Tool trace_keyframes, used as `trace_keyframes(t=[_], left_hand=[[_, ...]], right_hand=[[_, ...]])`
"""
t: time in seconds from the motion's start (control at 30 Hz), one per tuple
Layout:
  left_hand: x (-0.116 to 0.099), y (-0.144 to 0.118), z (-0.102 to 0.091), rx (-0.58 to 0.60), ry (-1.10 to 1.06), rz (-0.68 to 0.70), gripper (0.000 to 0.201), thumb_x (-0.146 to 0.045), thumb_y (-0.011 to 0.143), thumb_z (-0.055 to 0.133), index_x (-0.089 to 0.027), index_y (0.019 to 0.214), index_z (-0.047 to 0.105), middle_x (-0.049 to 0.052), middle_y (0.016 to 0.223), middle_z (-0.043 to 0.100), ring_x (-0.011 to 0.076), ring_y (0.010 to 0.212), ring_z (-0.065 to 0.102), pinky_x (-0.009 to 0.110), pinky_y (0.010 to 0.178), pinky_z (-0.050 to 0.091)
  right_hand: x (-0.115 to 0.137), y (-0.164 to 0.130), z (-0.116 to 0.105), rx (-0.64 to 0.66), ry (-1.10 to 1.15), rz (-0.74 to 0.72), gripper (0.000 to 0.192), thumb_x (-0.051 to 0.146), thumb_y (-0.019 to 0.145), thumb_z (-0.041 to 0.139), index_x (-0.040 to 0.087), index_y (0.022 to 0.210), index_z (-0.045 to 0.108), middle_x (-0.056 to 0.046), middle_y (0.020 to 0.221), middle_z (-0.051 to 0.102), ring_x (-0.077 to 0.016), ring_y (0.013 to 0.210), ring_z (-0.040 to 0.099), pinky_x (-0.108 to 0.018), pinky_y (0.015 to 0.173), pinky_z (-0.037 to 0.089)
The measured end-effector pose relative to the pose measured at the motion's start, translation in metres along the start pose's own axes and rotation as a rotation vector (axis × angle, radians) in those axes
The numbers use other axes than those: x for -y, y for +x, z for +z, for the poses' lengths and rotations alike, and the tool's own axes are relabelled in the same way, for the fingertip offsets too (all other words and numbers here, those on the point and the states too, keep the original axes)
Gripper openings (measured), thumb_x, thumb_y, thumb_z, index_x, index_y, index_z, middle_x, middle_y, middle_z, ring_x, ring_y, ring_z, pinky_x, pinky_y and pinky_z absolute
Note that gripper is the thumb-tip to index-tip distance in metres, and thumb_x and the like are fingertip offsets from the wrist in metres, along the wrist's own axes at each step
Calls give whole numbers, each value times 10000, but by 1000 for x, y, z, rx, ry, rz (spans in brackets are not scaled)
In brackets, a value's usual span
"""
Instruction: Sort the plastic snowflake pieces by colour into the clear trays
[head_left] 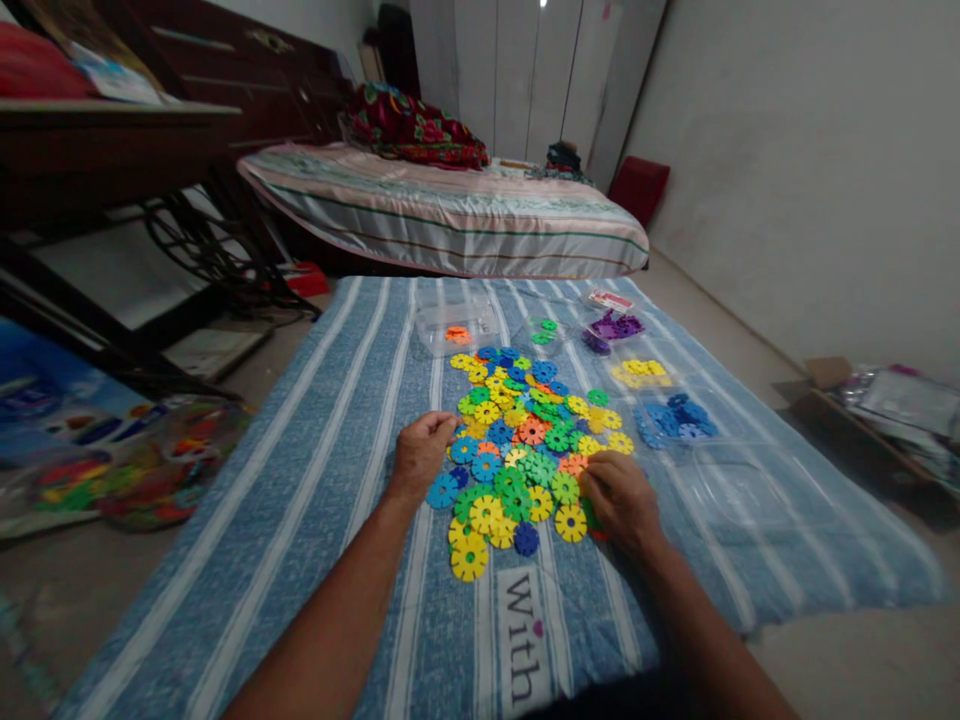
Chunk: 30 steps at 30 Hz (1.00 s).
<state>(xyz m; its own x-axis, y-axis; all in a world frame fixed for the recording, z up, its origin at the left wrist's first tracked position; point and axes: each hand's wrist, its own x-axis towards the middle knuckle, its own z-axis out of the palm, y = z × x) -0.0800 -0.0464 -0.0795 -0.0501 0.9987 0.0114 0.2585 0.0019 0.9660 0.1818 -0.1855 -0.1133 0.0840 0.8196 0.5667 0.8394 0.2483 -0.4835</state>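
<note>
A loose pile of notched plastic discs (532,431) in yellow, green, blue and orange lies on the striped cloth. At the pile's left edge is my left hand (424,452), its fingers drawn together in a pinch; whatever may be between them is hidden. My right hand (622,497) is at the right edge, fingers curled and closed at the rim of an orange notched disc (573,465). A yellow disc (571,522) lies just left of that hand. Several others overlap between my two hands.
Behind the pile stand clear tubs, one with orange discs (457,335), another with green discs (545,331). Purple pieces (615,326), yellow discs (642,373) and blue discs (677,416) sit in containers at right. A clear lid (739,485) lies nearer. Beyond is a bed (465,215).
</note>
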Motion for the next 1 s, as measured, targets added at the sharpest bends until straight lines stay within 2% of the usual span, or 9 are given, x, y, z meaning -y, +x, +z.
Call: trace_keyframes(t=[0.53, 1.0], left_hand=[[4, 1, 0, 5, -38, -10, 274, -413, 657, 640, -177, 778, 713, 35, 820, 746, 174, 699, 677, 255, 658, 519], [-1, -2, -1, 6, 21, 12, 286, -416, 676, 609, -174, 785, 717, 34, 803, 734, 177, 699, 655, 265, 667, 504]], right_hand=[[0, 0, 0, 12, -12, -2, 187, 228, 903, 523, 202, 794, 673, -70, 898, 676, -190, 856, 603, -338, 780, 497], [2, 1, -1, 4, -17, -10, 178, 215, 904, 521, 197, 792, 658, -71, 900, 674, -189, 855, 597, -334, 788, 487]])
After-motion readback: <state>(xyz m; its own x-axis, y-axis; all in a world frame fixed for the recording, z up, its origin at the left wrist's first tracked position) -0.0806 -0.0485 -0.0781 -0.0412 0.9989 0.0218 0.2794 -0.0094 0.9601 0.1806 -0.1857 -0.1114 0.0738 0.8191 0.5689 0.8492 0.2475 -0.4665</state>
